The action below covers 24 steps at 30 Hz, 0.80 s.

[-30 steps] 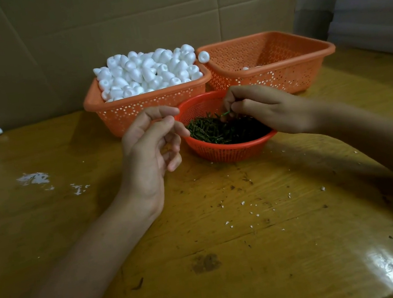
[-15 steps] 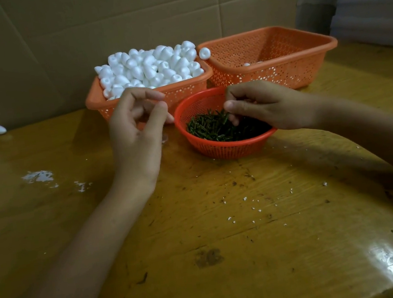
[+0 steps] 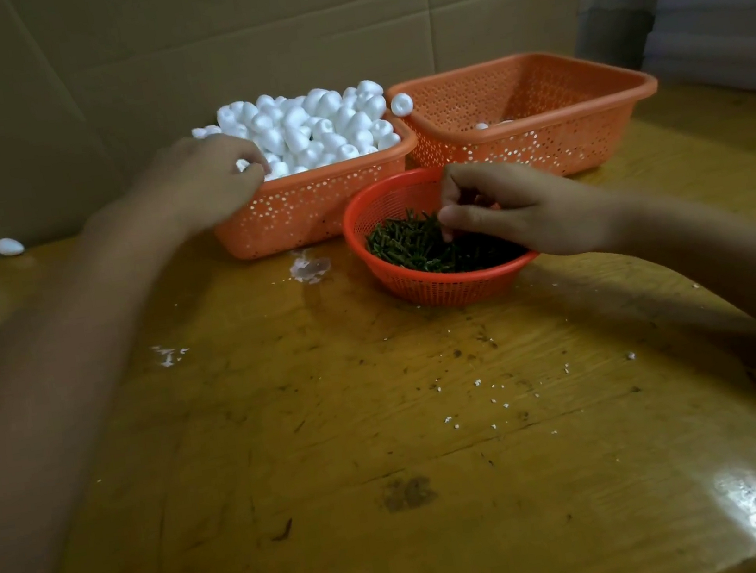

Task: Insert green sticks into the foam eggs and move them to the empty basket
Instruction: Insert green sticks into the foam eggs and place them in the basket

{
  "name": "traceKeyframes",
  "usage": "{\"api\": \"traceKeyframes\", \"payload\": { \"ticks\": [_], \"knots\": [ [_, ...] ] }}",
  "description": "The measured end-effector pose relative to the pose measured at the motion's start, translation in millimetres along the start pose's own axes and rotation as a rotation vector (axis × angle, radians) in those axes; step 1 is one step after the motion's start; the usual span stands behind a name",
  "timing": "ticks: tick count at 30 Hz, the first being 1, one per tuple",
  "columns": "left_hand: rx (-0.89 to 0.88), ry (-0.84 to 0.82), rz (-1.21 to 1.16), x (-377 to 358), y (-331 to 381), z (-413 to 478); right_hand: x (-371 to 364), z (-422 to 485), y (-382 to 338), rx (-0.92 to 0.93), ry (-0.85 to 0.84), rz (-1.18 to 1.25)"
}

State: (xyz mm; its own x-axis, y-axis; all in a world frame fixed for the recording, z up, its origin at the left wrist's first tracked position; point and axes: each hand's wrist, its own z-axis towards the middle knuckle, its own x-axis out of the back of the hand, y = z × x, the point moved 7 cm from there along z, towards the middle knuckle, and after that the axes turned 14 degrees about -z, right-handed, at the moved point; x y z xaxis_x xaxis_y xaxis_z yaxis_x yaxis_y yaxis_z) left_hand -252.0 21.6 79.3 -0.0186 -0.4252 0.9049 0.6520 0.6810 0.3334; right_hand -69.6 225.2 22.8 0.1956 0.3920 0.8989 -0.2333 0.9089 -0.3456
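Head view shows the left hand (image 3: 201,180), blurred, over the heaped white foam eggs (image 3: 324,124) in the square orange plastic basket (image 3: 315,198) behind-left of the round red mesh basket (image 3: 439,285). Its fingers curl onto the eggs, but a firm grip cannot be told. The right hand (image 3: 515,208) dips bent fingers into the dark green sticks (image 3: 409,243) inside the round basket; no pinched stick is visible.

The overfull heap may spill if disturbed: one loose egg (image 3: 401,104) sits at its rim.

Behind-right of the round basket waits the nearly empty orange basket (image 3: 588,135), unblocked. White crumbs (image 3: 477,384) lie on the yellow desk (image 3: 441,471) in front.
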Motion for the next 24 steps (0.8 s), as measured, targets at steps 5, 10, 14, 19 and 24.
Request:
{"api": "traceKeyframes", "payload": {
  "ticks": [5,10,14,19,24],
  "knots": [
    [0.050,-0.074,-0.088,-7.4,-0.2,5.4,0.4,-0.8,-3.1,-0.003,0.012,-0.031],
    [0.051,0.031,-0.121,-11.4,-3.8,11.7,0.7,-0.7,-2.0,-0.023,0.017,-0.050],
    [0.181,-0.040,-0.158,-21.5,-4.5,9.6,0.4,-0.6,-2.9,-0.028,0.026,-0.056],
    [0.152,-0.054,-0.102,-30.1,-7.2,14.0,0.7,0.3,-2.4,-0.051,0.027,-0.078],
    [0.105,0.095,-0.209,-21.7,-6.5,7.9,0.6,0.2,-3.0,-0.059,0.024,-0.086]
  ]
}}
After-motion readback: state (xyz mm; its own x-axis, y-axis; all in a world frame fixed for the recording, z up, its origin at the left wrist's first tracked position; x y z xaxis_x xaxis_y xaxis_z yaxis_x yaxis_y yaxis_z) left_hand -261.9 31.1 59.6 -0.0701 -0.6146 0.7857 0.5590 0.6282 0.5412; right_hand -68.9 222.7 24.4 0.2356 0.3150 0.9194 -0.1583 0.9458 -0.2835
